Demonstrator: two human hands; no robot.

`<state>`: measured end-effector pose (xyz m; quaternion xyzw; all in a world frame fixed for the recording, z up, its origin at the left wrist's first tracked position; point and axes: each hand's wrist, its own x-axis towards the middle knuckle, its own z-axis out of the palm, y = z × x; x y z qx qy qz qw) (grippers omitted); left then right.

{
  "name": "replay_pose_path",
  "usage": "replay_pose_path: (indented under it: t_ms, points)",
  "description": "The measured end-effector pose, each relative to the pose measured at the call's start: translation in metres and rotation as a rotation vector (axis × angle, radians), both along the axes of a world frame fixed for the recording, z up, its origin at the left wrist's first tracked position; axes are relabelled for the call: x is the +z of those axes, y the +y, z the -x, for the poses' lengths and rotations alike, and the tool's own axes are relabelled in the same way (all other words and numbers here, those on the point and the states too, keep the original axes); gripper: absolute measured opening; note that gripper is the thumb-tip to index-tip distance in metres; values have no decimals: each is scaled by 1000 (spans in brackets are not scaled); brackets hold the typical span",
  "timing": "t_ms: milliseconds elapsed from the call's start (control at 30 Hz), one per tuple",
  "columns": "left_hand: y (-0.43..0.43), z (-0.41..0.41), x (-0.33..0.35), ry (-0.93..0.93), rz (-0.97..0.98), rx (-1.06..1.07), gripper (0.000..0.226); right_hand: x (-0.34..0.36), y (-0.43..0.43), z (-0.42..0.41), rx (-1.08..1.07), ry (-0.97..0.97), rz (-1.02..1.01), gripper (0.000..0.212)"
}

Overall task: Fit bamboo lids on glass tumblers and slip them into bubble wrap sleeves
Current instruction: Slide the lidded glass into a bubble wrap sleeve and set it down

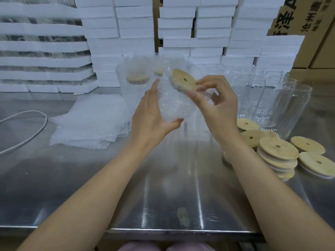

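Note:
A glass tumbler wrapped in a bubble wrap sleeve [172,104] is held tilted above the steel table [108,187]. Its bamboo lid [183,79], with a small centre hole, sticks out of the sleeve's top. My left hand [150,116] grips the wrapped tumbler from the left and below. My right hand [217,105] pinches the sleeve's edge beside the lid. A flat pile of bubble wrap sleeves [90,122] lies to the left. Bare glass tumblers [288,107] stand at the right. Loose bamboo lids [279,151] are stacked in front of them.
Wrapped, lidded tumblers [137,78] stand behind my hands. White foam boxes [137,29] are stacked along the back, with cardboard cartons [308,17] at the far right. A white cable [27,131] curves over the table's left side.

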<state>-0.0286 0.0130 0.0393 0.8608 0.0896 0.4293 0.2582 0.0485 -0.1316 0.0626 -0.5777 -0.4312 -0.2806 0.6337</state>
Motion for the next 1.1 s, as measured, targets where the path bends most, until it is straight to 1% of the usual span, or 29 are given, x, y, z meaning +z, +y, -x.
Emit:
replay_pose_path:
  t_ms: [33,100,167,200,267,333,400,433,467,500,533,600,667,733,767,833,900,967,1000,1033,1100]
  points:
    - [0,0,-1,18,2,-6,113,1,-2,-2,-73,-98,-49,18]
    - [-3,1,-2,74,10,-18,115,4,-6,-6,-158,-202,-151,17]
    - [-6,1,-1,90,81,-48,109,6,-6,-7,-173,-226,-236,16]
    - [-8,1,0,83,137,-77,103,6,-5,-6,-151,-198,-273,15]
    - [-7,-1,1,72,291,-181,87,6,-4,-6,-98,-49,-308,18]
    - [-3,-3,4,71,517,-347,77,8,-3,-7,-22,204,-233,26]
    - [2,-4,6,55,724,-502,72,8,-2,-12,124,462,-34,34]
    - [4,-5,5,48,796,-561,69,6,-3,-14,207,549,86,37]
    - [6,-6,4,56,831,-608,65,3,-3,-15,285,597,201,41]
    - [8,-7,2,73,842,-650,62,0,-3,-16,345,609,291,45]
    - [9,-7,1,86,845,-693,60,-4,-3,-16,384,605,334,47]
    - [12,-10,-1,58,894,-742,53,-6,-3,-15,402,618,302,44]
    - [17,-12,1,6,941,-674,41,-6,-3,-15,382,644,243,46]
    - [21,-15,2,15,926,-556,31,-7,-4,-15,380,642,239,48]
    - [22,-15,1,13,906,-540,29,-8,-4,-14,372,636,254,48]
    - [23,-16,-3,9,844,-516,32,-11,-3,-14,329,644,271,49]
    - [22,-16,-7,25,743,-477,29,-12,-2,-17,281,672,261,47]
    - [22,-15,-8,39,693,-448,27,-12,-2,-20,278,696,225,24]
    - [23,-14,-6,30,716,-453,29,-12,-3,-21,276,707,213,15]
    - [23,-14,-3,28,778,-476,35,-11,-4,-23,270,723,207,15]
    - [26,-13,0,82,912,-528,57,-10,-5,-26,277,802,192,26]
